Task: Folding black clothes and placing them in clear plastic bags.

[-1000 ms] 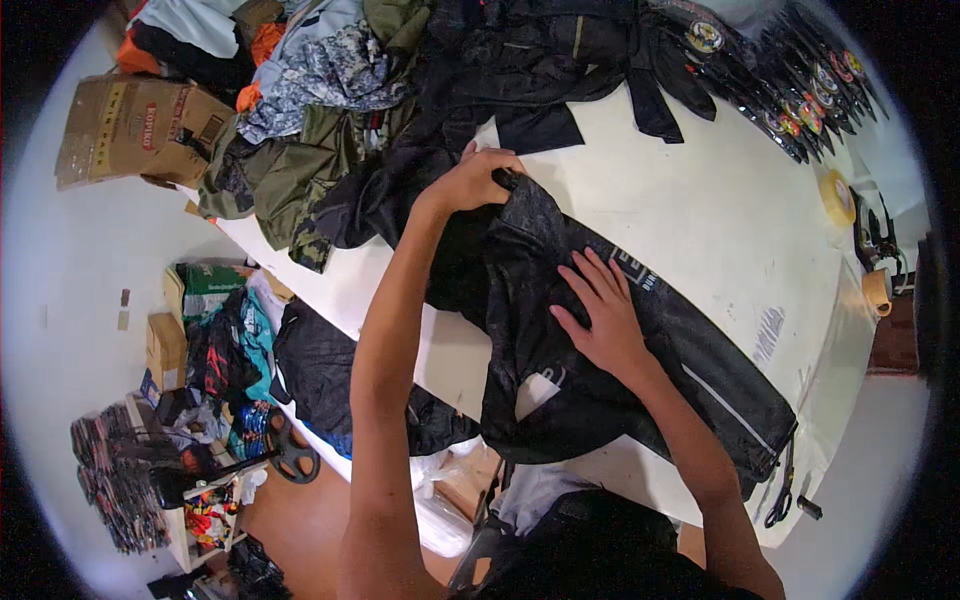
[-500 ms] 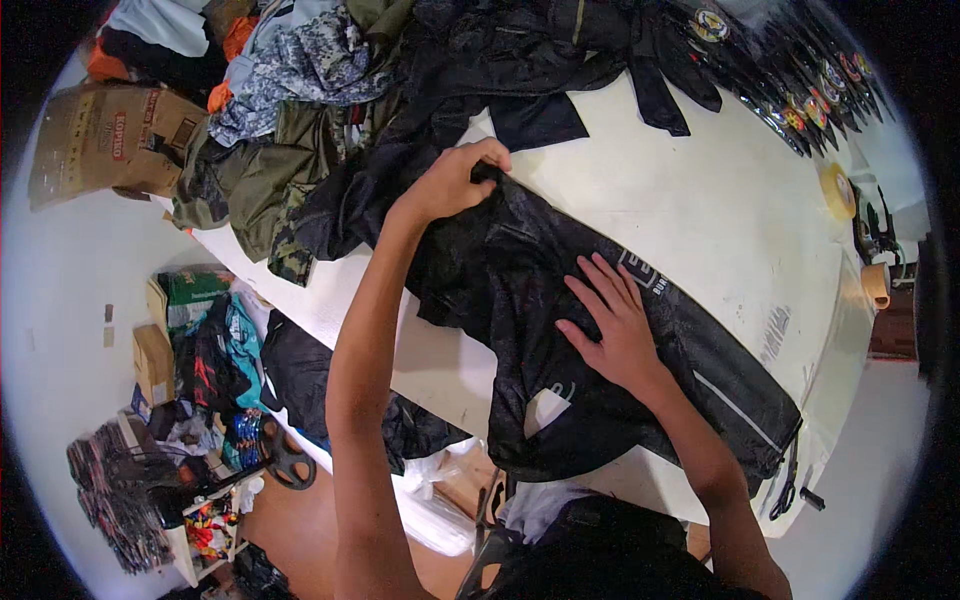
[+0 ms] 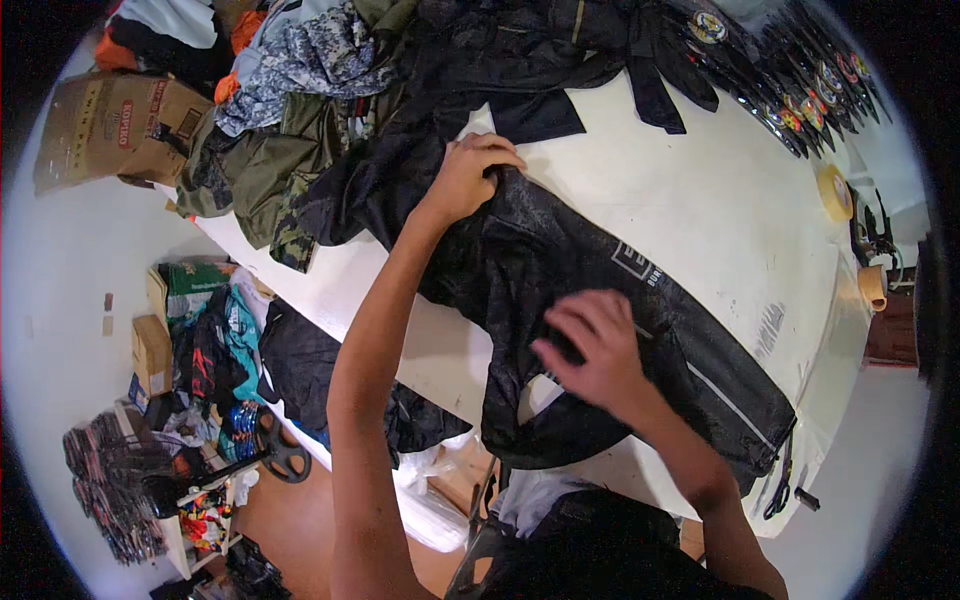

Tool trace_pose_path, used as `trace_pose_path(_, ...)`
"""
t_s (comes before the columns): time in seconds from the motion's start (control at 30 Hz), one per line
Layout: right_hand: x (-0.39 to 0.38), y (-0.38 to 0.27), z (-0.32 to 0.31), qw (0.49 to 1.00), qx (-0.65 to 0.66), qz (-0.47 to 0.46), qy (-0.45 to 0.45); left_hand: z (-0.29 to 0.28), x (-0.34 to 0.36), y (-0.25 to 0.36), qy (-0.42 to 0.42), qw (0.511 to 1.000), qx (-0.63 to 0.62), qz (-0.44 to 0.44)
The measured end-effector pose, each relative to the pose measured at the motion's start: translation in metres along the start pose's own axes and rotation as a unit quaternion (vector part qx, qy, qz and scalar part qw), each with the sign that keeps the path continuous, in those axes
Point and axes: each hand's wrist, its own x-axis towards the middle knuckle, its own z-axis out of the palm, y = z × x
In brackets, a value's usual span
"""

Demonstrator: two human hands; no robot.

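A black garment [image 3: 540,235] with a pale printed mark and a light grey stripe lies stretched over the white table [image 3: 690,205]. My left hand [image 3: 474,172] is closed on its far end, fingers curled over the edge of the cloth. Over the garment's middle, my right hand [image 3: 600,350] has its fingers apart and slightly bent, blurred by motion, with nothing in it. A loose fold near that hand leaves a gap where the white tabletop shows through.
Heaped clothes [image 3: 300,70] and a dark pile [image 3: 500,50] cover the table's far side, beside a cardboard box [image 3: 100,125]. Scissors [image 3: 782,488] lie at the right edge, with a tape roll [image 3: 835,192] farther back. A dark garment [image 3: 300,365] hangs at the left.
My right hand has lifted from lying flat on the garment and moved nearer to me, its fingers bending. The left hand has shifted slightly right, still gripping the cloth.
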Motion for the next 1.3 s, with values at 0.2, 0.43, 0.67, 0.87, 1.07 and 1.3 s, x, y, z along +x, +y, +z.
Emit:
trace_pose_path(0.2,-0.010,-0.073,0.025,0.985,-0.057,0.081,-0.143,-0.007,-0.010,0.009,0.059,0.997,0.002,0.052)
trace_pose_path(0.43,-0.026,-0.083,0.005,0.973,0.112,0.052,-0.196,0.000,-0.025,-0.006,0.029,0.997,0.062,0.032)
trace_pose_path(0.67,-0.048,-0.070,-0.043,0.950,0.221,0.034,-0.218,-0.012,-0.021,0.015,0.016,0.999,0.043,0.030)
trace_pose_path(0.87,-0.062,-0.001,-0.068,0.990,0.033,0.134,-0.002,-0.029,-0.011,0.010,-0.001,0.999,0.019,-0.041)
trace_pose_path(1.07,-0.072,0.037,-0.067,0.981,-0.025,0.189,0.025,-0.020,0.010,-0.010,-0.106,0.989,0.107,-0.011)
trace_pose_path(1.3,-0.085,0.054,-0.062,0.977,-0.063,0.204,-0.002,-0.040,0.012,-0.024,-0.144,0.978,0.142,-0.049)
